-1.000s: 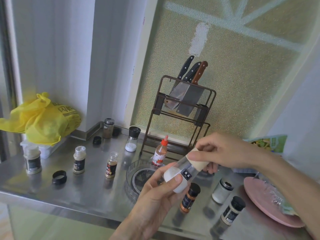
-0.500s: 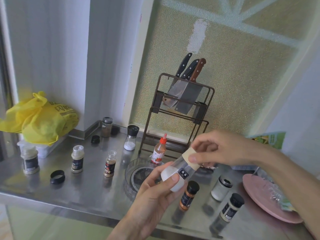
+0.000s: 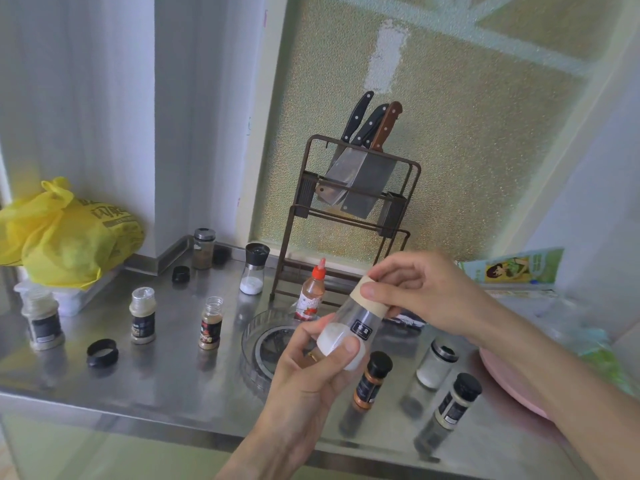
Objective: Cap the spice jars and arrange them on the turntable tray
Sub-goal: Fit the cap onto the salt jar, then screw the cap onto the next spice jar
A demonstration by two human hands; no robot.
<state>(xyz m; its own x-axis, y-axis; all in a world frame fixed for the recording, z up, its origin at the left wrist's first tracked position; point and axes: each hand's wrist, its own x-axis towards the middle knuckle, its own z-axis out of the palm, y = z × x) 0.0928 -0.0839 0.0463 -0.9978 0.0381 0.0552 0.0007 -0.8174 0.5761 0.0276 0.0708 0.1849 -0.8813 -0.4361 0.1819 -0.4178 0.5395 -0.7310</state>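
Stainless steel surface (image 3: 166, 372), shiny, mirroring what stands above, with a low raised lip along the back. White corrugated wall panel (image 3: 76, 109) behind on the left, stepping forward at a corner. Frosted, pebbled window pane (image 3: 467, 161), yellow-green, set in a pale frame and crossed by pale diagonal bars, with one whitish patch near the top. Plain bluish-white wall (image 3: 595, 188) at right. Soft daylight through the glass. Below the front edge, a greenish blur, too unclear to identify.

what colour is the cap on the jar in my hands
Beige cap on the held jar; the head view shows it.
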